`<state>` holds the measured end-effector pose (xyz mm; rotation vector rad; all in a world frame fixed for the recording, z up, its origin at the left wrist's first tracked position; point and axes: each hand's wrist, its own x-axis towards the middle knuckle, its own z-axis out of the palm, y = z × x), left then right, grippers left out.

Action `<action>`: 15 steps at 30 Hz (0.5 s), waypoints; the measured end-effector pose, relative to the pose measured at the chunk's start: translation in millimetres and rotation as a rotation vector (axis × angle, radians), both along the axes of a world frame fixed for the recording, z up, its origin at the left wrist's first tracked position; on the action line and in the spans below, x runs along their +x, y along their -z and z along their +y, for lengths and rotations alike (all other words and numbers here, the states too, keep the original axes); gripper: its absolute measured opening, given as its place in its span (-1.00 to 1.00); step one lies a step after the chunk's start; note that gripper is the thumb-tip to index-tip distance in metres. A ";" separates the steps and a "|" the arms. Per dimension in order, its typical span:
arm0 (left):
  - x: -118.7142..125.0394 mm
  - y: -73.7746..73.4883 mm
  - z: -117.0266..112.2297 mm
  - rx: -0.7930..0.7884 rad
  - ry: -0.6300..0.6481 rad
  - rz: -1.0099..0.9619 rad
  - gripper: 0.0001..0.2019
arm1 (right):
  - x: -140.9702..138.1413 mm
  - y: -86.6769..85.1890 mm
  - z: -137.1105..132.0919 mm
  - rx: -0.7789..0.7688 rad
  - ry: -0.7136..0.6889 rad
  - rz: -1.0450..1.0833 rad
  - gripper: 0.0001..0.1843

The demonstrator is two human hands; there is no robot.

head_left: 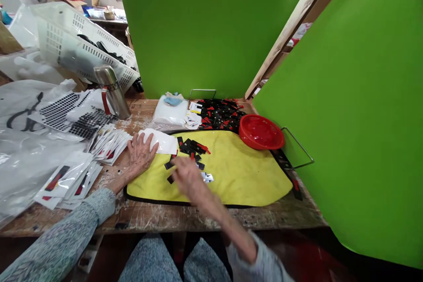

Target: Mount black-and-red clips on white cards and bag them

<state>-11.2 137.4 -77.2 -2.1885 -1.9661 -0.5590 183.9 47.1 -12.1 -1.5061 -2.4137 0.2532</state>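
My left hand (141, 152) lies with its fingers spread on the left end of some flat white packets (167, 142) at the upper left of a yellow cloth (247, 172). Over the cloth, my right hand (189, 175) is smeared by motion, so I cannot make out what its fingers hold. Around it are several small black pieces (188, 145), some with red parts. A small white printed piece (207, 178) shows just right of this hand.
A black-and-red heap (221, 113) and a red bowl (261, 132) stand behind the cloth. Left are filled white packets (66, 178), a steel thermos (114, 94), plastic sheeting (20, 154) and a white crate (82, 44). Green panels (211, 31) enclose the back and right.
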 end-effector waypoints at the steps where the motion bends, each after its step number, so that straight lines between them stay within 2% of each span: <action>1: 0.5 -0.1 -0.2 -0.004 0.000 -0.004 -0.50 | 16.9 -7.2 29.1 -0.020 0.089 -0.121 -0.69; 4: 1.3 0.6 0.1 0.002 0.004 -0.008 -0.50 | 60.2 -14.8 110.3 -0.006 0.211 -0.232 -0.57; 7: 1.1 2.2 1.1 0.019 0.009 -0.001 -0.50 | 84.6 -8.9 163.8 0.012 0.184 -0.323 -0.47; 11: 1.2 2.9 1.7 0.015 0.006 -0.008 -0.51 | 93.7 1.5 200.5 0.018 -0.024 -0.420 -0.38; 15: 1.6 2.6 2.1 0.016 0.011 -0.042 -0.52 | 96.4 10.6 220.1 0.042 -0.197 -0.452 -0.50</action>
